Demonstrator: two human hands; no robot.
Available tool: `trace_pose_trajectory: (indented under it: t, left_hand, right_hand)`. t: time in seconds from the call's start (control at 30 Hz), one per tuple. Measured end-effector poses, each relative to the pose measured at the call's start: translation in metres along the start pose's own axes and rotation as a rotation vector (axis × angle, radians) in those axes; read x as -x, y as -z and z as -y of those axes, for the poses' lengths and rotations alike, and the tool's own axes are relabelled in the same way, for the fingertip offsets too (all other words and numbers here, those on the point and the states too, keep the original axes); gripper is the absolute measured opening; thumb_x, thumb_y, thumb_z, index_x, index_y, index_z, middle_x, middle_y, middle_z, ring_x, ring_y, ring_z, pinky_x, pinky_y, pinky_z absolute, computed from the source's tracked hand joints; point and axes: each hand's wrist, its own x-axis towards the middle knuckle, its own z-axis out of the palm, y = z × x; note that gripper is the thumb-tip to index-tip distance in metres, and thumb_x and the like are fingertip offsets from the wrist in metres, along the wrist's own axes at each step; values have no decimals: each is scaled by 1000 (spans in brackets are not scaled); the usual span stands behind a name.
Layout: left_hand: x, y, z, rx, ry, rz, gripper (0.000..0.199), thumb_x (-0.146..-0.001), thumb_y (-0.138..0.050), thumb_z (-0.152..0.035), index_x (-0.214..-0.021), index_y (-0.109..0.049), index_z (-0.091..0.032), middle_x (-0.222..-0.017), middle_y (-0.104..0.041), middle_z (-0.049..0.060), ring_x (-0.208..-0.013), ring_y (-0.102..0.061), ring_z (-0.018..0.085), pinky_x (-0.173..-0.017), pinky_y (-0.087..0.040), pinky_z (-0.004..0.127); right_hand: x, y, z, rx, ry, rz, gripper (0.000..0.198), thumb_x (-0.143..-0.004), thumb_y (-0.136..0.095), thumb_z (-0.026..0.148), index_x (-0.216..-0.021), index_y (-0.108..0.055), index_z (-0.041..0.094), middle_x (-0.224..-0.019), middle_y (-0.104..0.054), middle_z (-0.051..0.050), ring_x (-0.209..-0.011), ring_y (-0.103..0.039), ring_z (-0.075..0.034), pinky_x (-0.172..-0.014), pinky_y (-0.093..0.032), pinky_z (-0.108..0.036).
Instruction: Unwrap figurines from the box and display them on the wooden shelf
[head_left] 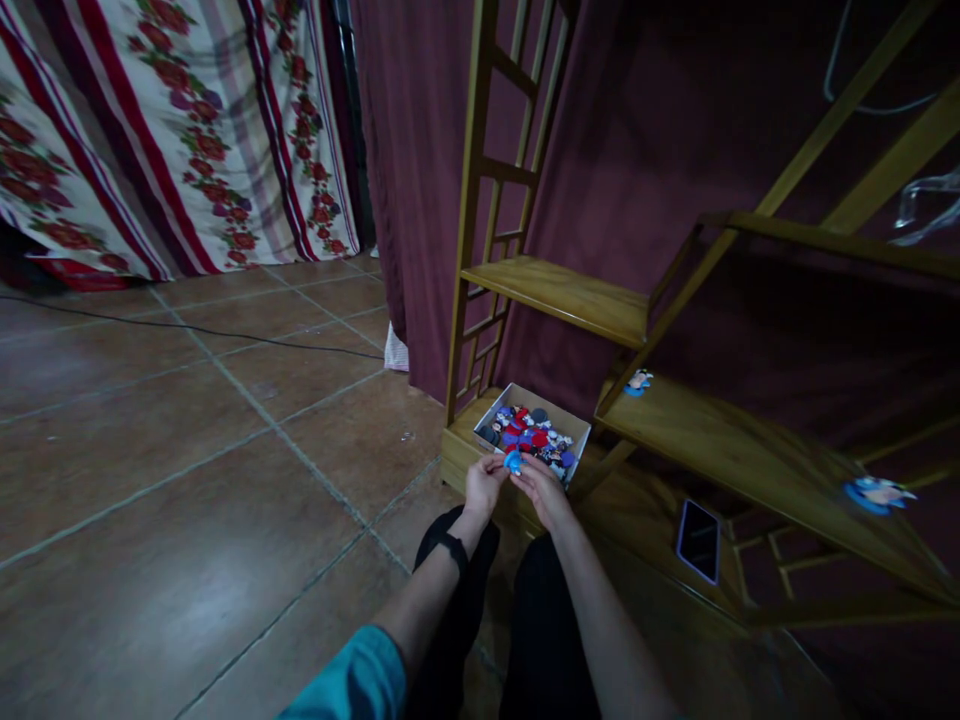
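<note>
Between the fingertips of both hands is a small blue figurine (513,462), too small to make out in detail. My left hand (486,484), with a dark band on the wrist, is closed on its left side. From the other side my right hand (543,486) pinches it too. Just beyond the fingers, a shallow white box (579,425) holds many small figurines (525,430) in red, purple, black, white and grey. My hands cover part of its near edge.
The box stands on the low base of a wooden shelf unit (559,290). Figurines with blue bases stand on the middle shelf, one at its left end (638,382), another farther right (879,494). A phone (699,541) lies lower down. A cable (225,330) crosses the tiled floor (225,500).
</note>
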Motion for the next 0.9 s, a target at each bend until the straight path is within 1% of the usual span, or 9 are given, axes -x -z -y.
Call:
trace_pose_trajectory:
  t: [0.13,0.27,0.37,0.5,0.6,0.73,0.8,0.9]
  left_hand:
    - [2,-1,-4,-31,2,54,22,-56,-67,-11,-78,-68,-13,-76,-69,5,-72,-62,16,-75,-46,29]
    - [3,0,-8,-43,63,84,27,-58,-66,-13,-85,-70,-14,-82,-70,5,-76,-62,17,-79,-45,29]
    - [3,2,-7,-31,101,64,28,-58,-67,-16,-86,-71,-14,-84,-70,5,-78,-61,17,-80,-44,29]
    - [3,3,-4,30,127,29,28,-57,-70,-18,-85,-71,-13,-83,-70,6,-77,-61,17,-79,-44,29]
    - [3,2,-3,73,134,-6,29,-55,-72,-19,-84,-71,-13,-82,-70,6,-75,-61,17,-79,-44,30]
    - [4,1,-3,49,136,-54,28,-54,-73,-18,-81,-71,-13,-79,-70,6,-75,-61,17,-80,-43,31]
    - [4,0,-3,40,135,-66,27,-54,-73,-18,-80,-72,-13,-79,-70,6,-75,-61,17,-81,-43,31]
    - [4,-1,-4,40,134,-57,25,-54,-73,-18,-78,-72,-14,-75,-70,5,-74,-61,17,-80,-44,32]
  right_hand:
    - [-1,-2,-2,63,47,-47,41,-55,-70,21,-96,-63,18,-80,-67,-3,-80,-62,-17,-81,-48,-35]
    - [-4,-2,-3,156,88,-78,47,-52,-70,21,-98,-62,18,-82,-65,-3,-77,-61,-17,-76,-49,-34]
    - [-8,-3,-8,189,147,-113,44,-51,-70,23,-94,-61,19,-82,-63,-2,-76,-60,-16,-70,-49,-31]
    - [-15,-3,-14,229,200,-161,39,-48,-70,25,-86,-60,18,-74,-62,0,-68,-58,-15,-65,-48,-29]
    - [-17,-4,-13,223,182,-126,41,-48,-71,27,-87,-61,17,-72,-63,0,-66,-58,-15,-64,-47,-29]
    - [-17,-2,-11,237,136,-39,38,-50,-71,30,-85,-63,17,-70,-63,-1,-65,-59,-15,-64,-46,-29]
    - [-19,0,-12,252,147,-47,37,-51,-71,30,-85,-63,17,-70,-63,-1,-65,-59,-15,-63,-46,-29]
    - [-24,3,-16,301,215,-111,39,-50,-70,28,-87,-62,17,-70,-62,0,-63,-57,-14,-62,-45,-27]
